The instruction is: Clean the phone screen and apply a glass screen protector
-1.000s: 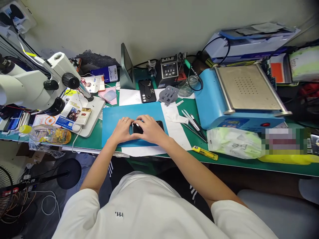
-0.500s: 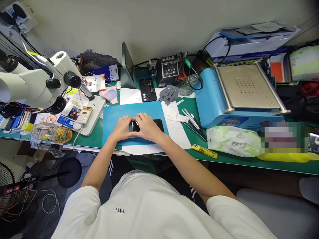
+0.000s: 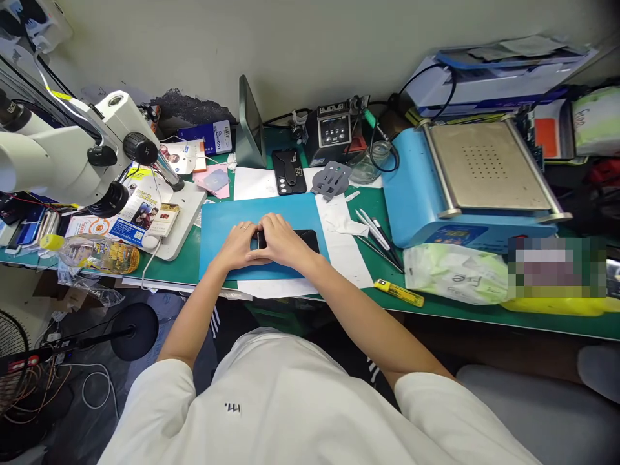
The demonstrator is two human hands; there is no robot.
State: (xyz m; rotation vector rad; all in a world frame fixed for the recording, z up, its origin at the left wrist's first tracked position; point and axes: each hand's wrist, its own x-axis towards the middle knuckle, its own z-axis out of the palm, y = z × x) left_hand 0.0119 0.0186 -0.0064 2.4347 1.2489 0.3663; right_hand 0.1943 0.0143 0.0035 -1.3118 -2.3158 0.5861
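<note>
A black phone (image 3: 309,240) lies on the blue mat (image 3: 220,216), its right end showing beyond my right hand and much of it covered. My left hand (image 3: 237,245) curls around the phone's left end. Over the middle of the phone arches my right hand (image 3: 279,242), its fingertips on the far side and its thumb reaching toward the left hand. A small dark glossy strip shows between the two hands. Both hands are closed against the phone, though the exact contact of the fingertips is hidden.
Beyond the mat lie a black phone case (image 3: 289,171) and a grey slotted plate (image 3: 332,181). Tweezers and pens (image 3: 378,236) and a yellow cutter (image 3: 398,292) are to the right, before a blue heating plate machine (image 3: 416,194). A white microscope (image 3: 72,161) overhangs the left.
My hands have drawn slightly closer together over the phone, and less of the dark strip between them shows. The whole view has shifted a little.
</note>
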